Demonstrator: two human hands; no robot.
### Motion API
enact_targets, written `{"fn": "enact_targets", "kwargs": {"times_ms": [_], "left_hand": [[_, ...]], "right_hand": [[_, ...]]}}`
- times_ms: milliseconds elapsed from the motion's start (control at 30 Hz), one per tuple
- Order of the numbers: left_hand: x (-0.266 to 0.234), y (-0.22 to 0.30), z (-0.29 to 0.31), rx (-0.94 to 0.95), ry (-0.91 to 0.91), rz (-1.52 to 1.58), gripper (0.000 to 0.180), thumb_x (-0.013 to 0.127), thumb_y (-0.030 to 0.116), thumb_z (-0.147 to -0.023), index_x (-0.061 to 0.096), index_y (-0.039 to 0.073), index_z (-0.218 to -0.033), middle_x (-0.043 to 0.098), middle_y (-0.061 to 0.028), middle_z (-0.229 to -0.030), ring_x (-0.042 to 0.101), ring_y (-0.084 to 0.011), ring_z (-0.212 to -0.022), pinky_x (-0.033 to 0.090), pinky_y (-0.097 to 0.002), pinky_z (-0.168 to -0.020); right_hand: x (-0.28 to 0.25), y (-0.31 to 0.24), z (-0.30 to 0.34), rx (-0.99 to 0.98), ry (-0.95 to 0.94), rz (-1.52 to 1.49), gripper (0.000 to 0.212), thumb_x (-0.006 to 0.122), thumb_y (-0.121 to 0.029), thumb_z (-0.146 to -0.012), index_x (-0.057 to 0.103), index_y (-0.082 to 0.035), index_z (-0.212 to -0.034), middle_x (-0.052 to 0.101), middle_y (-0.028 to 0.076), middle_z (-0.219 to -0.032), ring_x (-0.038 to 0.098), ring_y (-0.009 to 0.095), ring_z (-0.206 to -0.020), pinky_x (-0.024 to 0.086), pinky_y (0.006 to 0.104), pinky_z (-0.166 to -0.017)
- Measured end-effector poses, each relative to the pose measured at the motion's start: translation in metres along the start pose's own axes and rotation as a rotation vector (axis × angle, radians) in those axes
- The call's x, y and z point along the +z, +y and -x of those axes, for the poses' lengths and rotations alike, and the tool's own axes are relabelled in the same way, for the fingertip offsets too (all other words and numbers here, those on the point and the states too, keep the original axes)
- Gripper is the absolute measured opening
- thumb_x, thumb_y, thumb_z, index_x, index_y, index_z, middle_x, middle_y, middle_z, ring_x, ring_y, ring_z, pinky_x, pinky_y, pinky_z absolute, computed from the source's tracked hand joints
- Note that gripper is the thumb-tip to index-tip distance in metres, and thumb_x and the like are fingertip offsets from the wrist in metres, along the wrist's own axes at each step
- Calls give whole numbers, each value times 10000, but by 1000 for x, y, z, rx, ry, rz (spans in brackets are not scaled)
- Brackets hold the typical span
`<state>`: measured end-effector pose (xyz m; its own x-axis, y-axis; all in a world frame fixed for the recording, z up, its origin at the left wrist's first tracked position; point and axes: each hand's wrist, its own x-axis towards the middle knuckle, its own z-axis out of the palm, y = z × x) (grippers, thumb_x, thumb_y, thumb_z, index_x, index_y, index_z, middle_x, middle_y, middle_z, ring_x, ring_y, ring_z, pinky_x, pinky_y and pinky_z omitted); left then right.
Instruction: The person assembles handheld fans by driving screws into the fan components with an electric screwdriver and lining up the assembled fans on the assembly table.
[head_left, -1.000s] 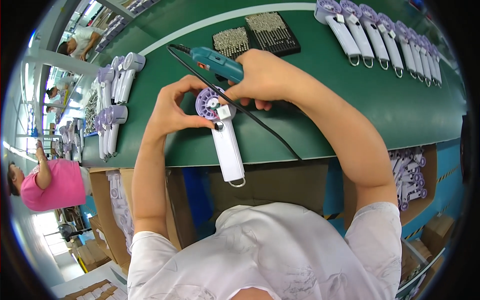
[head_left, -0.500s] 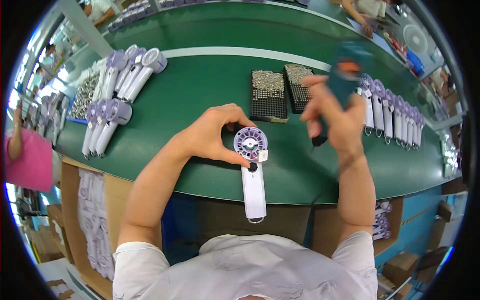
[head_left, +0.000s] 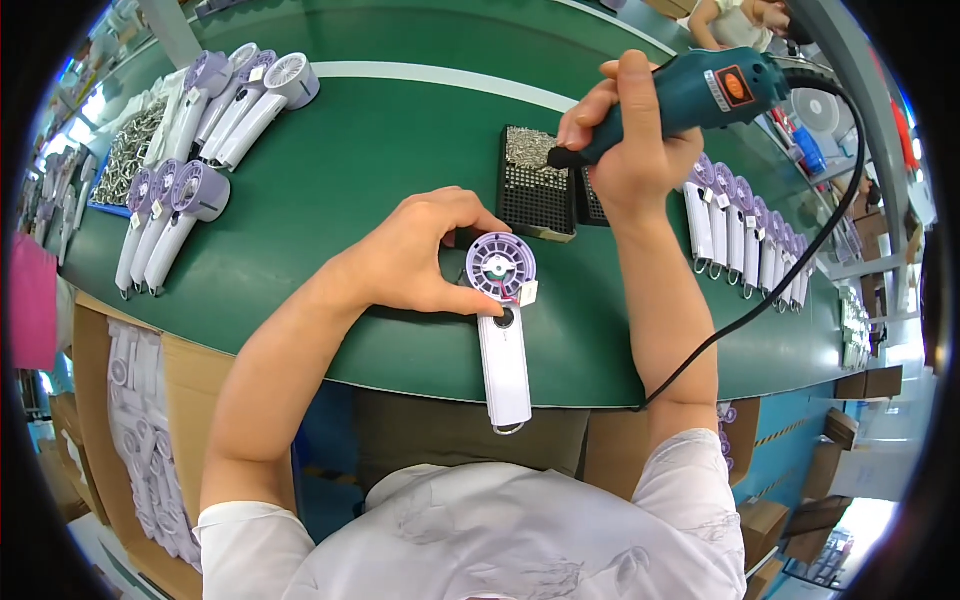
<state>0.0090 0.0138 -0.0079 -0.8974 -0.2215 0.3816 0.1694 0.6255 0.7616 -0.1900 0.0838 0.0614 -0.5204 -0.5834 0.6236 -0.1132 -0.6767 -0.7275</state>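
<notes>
My left hand (head_left: pixel 425 250) grips a white-and-purple handheld fan (head_left: pixel 506 365) between thumb and fingers, around the neck and round head. The fan lies on the green bench with its handle toward me, and the handle's end with a metal loop juts past the front edge. Its open head shows a motor, thin wires and a small white tag. Raised at the right, my right hand (head_left: pixel 640 140) is wrapped round a teal electric screwdriver (head_left: pixel 700 95) with a black cable. The tool's dark nose is over a black screw tray (head_left: pixel 537 205) holding many small screws; whether its tip touches them is hidden.
Behind my right hand stands a second screw tray (head_left: pixel 592 205), partly covered. Rows of similar fans (head_left: pixel 745 225) lie at the right, with more fans (head_left: pixel 180 215) at the left beside a blue tray of metal parts (head_left: pixel 125 170). Below left is a carton (head_left: pixel 190 400) of white parts.
My right hand has swung the screwdriver up and left to the screw trays, its nose now pointing left. The left hand still holds the fan in nearly the same place. The view has shifted slightly.
</notes>
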Motion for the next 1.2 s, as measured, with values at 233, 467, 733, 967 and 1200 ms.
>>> {"fn": "enact_targets", "kwargs": {"times_ms": [233,467,733,967,1200], "left_hand": [[0,0,0,-26,6,26,613,947,291,-607,713,15,-1102,699,-74,-977,611,-207,-852,476,-305,-697],[1,2,-2,-48,9,30,610,947,292,-602,715,21,-1097,699,-71,-973,613,-200,-834,470,-297,-693],[2,1,0,-49,12,40,606,946,286,-600,716,24,-1095,701,-68,-971,612,-194,-838,467,-295,-691],[2,0,0,-56,10,33,612,950,291,-598,718,25,-1098,706,-66,-979,613,-192,-843,467,-293,-690],[1,3,1,-77,11,43,626,959,298,-599,723,32,-1114,703,-56,-978,585,-178,-816,471,-285,-705]], "right_hand": [[0,24,8,69,-9,-35,193,708,-150,-955,633,12,-880,623,64,-570,591,136,-452,478,277,-445],[0,25,8,96,44,23,245,661,-194,-982,615,45,-956,587,92,-605,535,177,-429,484,350,-444],[-1,30,11,103,44,32,240,663,-190,-978,617,44,-960,588,91,-608,541,179,-434,489,353,-446],[2,30,14,102,21,55,208,658,-158,-978,615,42,-946,594,94,-603,550,177,-437,491,344,-448],[9,36,15,50,-89,189,179,729,-153,-935,647,-12,-862,636,43,-584,605,118,-466,482,258,-454]]}}
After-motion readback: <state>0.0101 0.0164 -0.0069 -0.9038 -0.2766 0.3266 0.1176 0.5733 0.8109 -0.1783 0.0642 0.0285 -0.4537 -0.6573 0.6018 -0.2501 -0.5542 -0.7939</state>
